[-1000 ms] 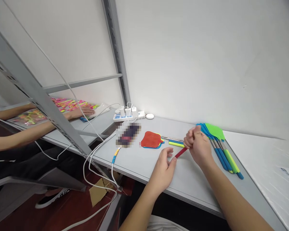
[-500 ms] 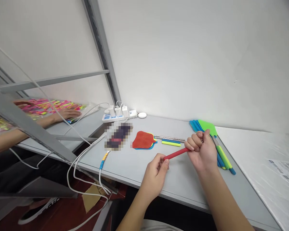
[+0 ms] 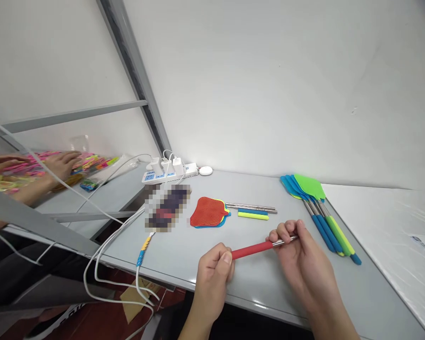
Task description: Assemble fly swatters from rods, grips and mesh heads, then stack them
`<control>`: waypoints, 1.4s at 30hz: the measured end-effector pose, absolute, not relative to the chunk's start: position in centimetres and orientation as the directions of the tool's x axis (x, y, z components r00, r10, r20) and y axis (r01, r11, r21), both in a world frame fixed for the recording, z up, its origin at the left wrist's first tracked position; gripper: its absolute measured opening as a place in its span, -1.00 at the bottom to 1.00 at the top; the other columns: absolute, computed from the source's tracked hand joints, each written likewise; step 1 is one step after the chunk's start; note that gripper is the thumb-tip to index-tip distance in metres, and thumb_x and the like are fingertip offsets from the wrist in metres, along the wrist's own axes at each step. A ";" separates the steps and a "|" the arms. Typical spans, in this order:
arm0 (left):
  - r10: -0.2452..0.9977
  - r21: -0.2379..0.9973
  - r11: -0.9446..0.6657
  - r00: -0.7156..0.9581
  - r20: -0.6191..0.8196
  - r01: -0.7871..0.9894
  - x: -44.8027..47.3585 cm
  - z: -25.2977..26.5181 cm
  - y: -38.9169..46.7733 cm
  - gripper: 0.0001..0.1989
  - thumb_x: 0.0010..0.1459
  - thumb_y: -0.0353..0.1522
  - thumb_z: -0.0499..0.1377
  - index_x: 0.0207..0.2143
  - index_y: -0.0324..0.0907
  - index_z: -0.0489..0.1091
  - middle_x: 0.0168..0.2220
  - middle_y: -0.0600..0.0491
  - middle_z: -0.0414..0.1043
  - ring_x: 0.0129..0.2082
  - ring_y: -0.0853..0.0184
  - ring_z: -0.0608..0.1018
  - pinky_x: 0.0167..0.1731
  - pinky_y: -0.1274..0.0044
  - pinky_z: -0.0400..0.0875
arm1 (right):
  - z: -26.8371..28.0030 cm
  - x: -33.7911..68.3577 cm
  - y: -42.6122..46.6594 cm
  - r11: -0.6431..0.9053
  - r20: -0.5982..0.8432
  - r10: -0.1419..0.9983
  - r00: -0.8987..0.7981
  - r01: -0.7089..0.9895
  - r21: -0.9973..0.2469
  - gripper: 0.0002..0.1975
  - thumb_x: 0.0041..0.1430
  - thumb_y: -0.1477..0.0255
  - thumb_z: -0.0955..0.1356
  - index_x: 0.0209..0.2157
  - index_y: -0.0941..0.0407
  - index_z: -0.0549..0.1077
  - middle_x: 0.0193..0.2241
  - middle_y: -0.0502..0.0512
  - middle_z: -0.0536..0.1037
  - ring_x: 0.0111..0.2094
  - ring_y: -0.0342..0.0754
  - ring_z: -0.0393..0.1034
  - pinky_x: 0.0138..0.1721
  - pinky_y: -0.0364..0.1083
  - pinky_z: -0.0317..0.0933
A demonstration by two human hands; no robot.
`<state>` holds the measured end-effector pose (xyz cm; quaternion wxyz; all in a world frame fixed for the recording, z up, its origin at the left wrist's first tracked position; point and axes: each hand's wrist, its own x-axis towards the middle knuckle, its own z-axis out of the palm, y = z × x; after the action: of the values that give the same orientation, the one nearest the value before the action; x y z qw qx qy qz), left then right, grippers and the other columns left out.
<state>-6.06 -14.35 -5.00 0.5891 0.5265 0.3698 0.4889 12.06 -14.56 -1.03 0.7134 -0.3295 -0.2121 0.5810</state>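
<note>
My left hand (image 3: 214,278) is closed round the left end of a red handle sleeve (image 3: 252,250). A thin metal rod (image 3: 282,242) sticks out of the sleeve's right end, and the fingers of my right hand (image 3: 306,269) grip it. Beyond my hands lies a stack of fly swatter heads (image 3: 208,211), red on top with yellow and blue edges beneath. Beside the stack are loose metal rods (image 3: 248,206), a blue sleeve (image 3: 264,212) and a yellow-green sleeve (image 3: 252,216). Several assembled fly swatters (image 3: 326,222), blue and green, lie right of my right hand.
A power strip (image 3: 189,170) with white chargers and a round white object (image 3: 206,170) sit by the wall. A blurred-out item (image 3: 168,208) lies at the left, with cables (image 3: 99,255) hanging over the edge. Past a metal frame (image 3: 138,80), another person's hands (image 3: 62,165) handle colourful pieces.
The red sleeve has come lower and nearer, and a bare stretch of metal rod now shows at its right end. My right hand has turned and dropped, uncovering the assembled fly swatters.
</note>
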 end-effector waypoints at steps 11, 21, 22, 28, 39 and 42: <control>0.954 0.957 -0.105 0.298 0.021 0.269 -7.1 -0.5 -15.1 -0.66 0.27 -0.16 0.00 -0.48 -0.16 0.32 -0.56 0.13 0.19 -0.53 0.39 0.21 -0.51 0.56 0.06 | 2.2 6.4 -13.7 -0.077 -0.008 0.989 -0.145 -0.484 -0.872 -0.64 0.30 0.11 0.19 -0.41 0.06 0.35 -0.51 0.01 0.37 -0.30 -0.01 0.38 -0.26 -0.03 0.27; 0.994 0.992 0.095 0.069 -0.089 -0.083 -10.4 -3.1 -12.7 -0.67 0.30 -0.09 -0.07 -0.25 -0.12 0.29 -0.56 0.19 0.08 -0.58 0.47 0.16 -0.57 0.64 0.09 | 0.2 5.3 -5.1 0.392 0.238 0.918 -0.316 0.651 -0.650 -0.61 0.25 0.17 0.23 0.03 0.04 0.33 0.01 0.21 0.38 0.06 0.12 0.23 0.07 0.12 0.09; 0.993 0.989 0.110 0.060 -0.104 -0.102 -10.3 -3.3 -12.4 -0.66 0.29 -0.08 -0.07 -0.29 -0.13 0.28 -0.55 0.18 0.11 -0.57 0.47 0.19 -0.56 0.65 0.12 | -0.4 5.0 -4.1 0.433 0.228 0.900 -0.370 0.708 -0.558 -0.54 0.21 0.18 0.26 0.10 0.06 0.29 0.07 0.24 0.34 0.11 0.16 0.18 0.10 0.14 0.04; 0.988 0.984 0.150 -0.035 -0.154 -0.098 -10.1 -3.7 -11.4 -0.63 0.28 -0.04 -0.09 -0.28 -0.13 0.27 -0.53 0.19 0.14 -0.60 0.50 0.30 -0.61 0.68 0.18 | -2.0 3.1 -1.5 0.522 0.064 0.836 -0.545 0.755 -0.397 -0.12 -0.01 0.11 0.38 0.29 0.13 0.04 0.22 0.31 0.21 0.23 0.23 0.02 0.19 0.20 -0.16; 0.988 0.987 0.127 -0.080 -0.135 -0.103 -9.8 -3.6 -11.1 -0.66 0.25 -0.04 -0.03 -0.23 -0.12 0.23 -0.52 0.23 0.14 -0.68 0.53 0.23 -0.62 0.66 0.26 | -0.4 4.1 -2.3 0.418 0.134 0.898 -0.419 0.718 -0.557 -0.16 0.00 0.07 0.39 0.26 0.06 0.08 0.13 0.24 0.32 0.17 0.17 0.14 0.17 0.18 -0.11; 0.990 0.985 0.132 -0.032 -0.137 -0.112 -10.0 -3.7 -11.0 -0.65 0.24 -0.04 -0.01 -0.20 -0.13 0.24 -0.53 0.24 0.13 -0.68 0.54 0.23 -0.61 0.66 0.26 | 0.4 5.6 -2.5 0.366 0.168 0.928 -0.331 0.736 -0.570 -0.01 -0.12 0.07 0.46 0.29 0.07 0.03 0.12 0.28 0.27 0.11 0.19 0.20 0.09 0.14 0.07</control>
<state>-10.02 -10.99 -3.75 0.5493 0.4267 0.5143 0.5017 5.59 -2.47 0.37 0.2401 -0.5261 -0.7907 0.2008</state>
